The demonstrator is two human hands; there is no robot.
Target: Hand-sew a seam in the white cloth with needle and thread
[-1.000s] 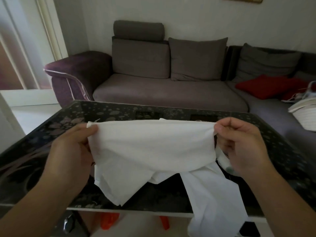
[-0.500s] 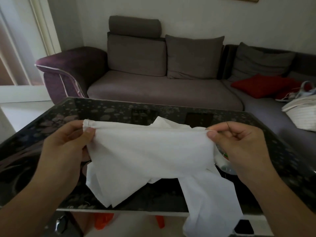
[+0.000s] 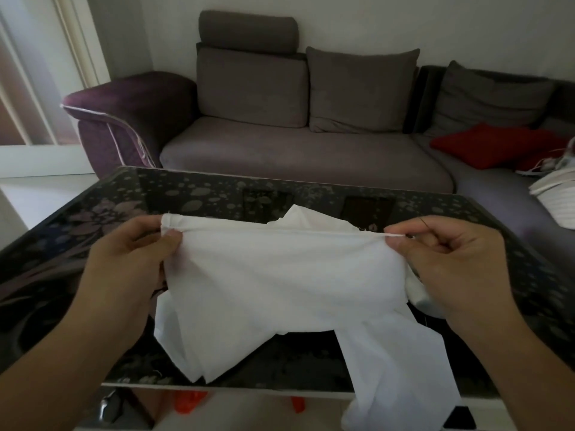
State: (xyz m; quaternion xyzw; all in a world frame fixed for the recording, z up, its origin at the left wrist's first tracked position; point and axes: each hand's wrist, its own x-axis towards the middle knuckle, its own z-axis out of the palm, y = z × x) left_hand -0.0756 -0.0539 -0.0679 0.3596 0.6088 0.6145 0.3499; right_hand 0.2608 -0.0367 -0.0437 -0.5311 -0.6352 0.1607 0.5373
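The room is dim, lit by daylight from the window (image 3: 28,88) at the left. The glossy black table (image 3: 77,219) carries faint reflections. The white cloth (image 3: 280,275) stands brightest. Wide-angle distortion bends the edges; detail is soft throughout.

A grey corner sofa (image 3: 298,157) with a purple armrest (image 3: 130,104) stands against a pale wall (image 3: 404,23). A red cushion (image 3: 488,144) lies on its right section. The dark glass surface (image 3: 93,219) carries a floral pattern. Daylight enters through the window (image 3: 28,88) at left.
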